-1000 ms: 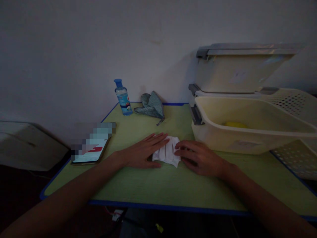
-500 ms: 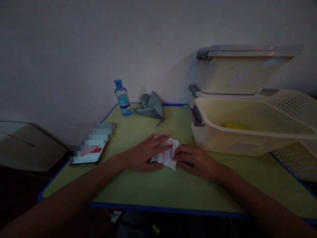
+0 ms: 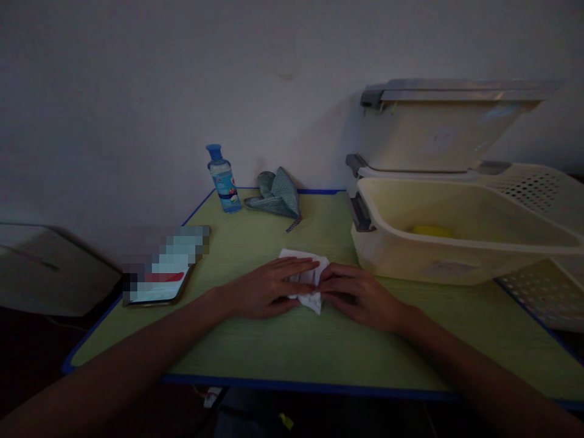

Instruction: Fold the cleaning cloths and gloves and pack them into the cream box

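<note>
Left hand (image 3: 267, 289) has slid nearer the body, baring the far edge of one white cloth (image 3: 309, 278) under its extended fingers; right hand (image 3: 362, 298), half-curled, touches the cloth's right edge, its grip uncertain. Green tabletop (image 3: 255, 353) beneath both; grey wall (image 3: 159, 91) beyond. Past the left hand: one bottle (image 3: 225, 188), one patterned fabric piece (image 3: 276, 198). Past the right: one cream bin (image 3: 410, 261), its yellow item (image 3: 431, 231) partly hidden. Leftmost phone (image 3: 168, 267): partly pixelated.

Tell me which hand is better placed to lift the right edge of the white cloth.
Probably the right hand: it curls at the right edge of the white cloth, while the left hand lies flatter across it. Whether the right hand pinches the edge is unclear.
</note>
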